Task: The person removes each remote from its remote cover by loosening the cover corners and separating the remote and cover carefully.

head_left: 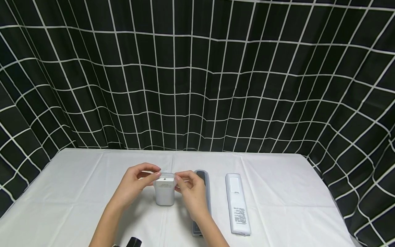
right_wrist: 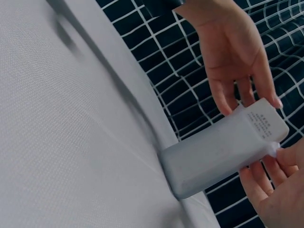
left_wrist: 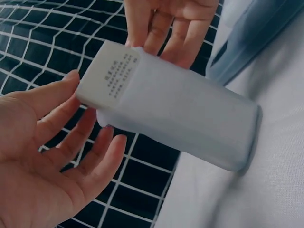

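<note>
A white remote control (head_left: 165, 180) with small print on its end stands upright on the table, inside a translucent soft cover (head_left: 165, 197). Its white end sticks out of the cover's mouth, as the left wrist view shows on the remote (left_wrist: 107, 76). My left hand (head_left: 131, 183) pinches the cover's rim at the left side, thumb and index finger right at the remote's corner. On the opposite side my right hand (head_left: 194, 195) pinches the rim; in the right wrist view a bit of the cover (right_wrist: 272, 149) bunches by the thumb.
A dark remote (head_left: 201, 174) in a greyish cover lies partly beneath my right hand and forearm. Farther right lies a white remote (head_left: 237, 206), its printed label showing. A white cloth covers the table (head_left: 284, 195); behind it hangs a black curtain (head_left: 197, 79) with white grid lines.
</note>
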`<state>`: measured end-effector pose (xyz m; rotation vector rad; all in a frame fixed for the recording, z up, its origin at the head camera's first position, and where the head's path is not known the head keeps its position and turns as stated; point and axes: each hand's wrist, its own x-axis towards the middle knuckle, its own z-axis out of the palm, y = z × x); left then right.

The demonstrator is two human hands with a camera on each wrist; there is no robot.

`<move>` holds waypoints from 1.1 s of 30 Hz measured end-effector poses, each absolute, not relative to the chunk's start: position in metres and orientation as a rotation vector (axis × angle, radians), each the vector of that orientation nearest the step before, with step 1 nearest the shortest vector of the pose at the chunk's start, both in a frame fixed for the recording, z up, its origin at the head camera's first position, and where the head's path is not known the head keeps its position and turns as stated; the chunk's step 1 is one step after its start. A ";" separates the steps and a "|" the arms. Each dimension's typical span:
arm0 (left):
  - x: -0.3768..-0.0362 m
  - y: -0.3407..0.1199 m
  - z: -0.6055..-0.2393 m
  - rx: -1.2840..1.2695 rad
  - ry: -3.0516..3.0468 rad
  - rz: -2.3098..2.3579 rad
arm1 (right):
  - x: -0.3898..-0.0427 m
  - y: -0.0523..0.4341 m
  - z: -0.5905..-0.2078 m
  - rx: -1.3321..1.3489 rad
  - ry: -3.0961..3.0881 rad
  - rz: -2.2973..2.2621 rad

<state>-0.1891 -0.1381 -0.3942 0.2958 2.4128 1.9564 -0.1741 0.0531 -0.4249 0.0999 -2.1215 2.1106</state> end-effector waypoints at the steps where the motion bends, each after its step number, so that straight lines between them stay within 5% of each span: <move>1: -0.188 -0.137 -0.393 0.300 2.452 1.935 | -0.174 0.053 -0.425 0.105 -2.123 2.110; 17: -0.185 -0.122 -0.394 0.573 2.750 1.668 | -0.174 0.054 -0.425 0.113 -2.126 2.114; 33: -0.185 -0.120 -0.395 0.508 2.782 1.636 | -0.175 0.053 -0.425 0.131 -2.126 2.115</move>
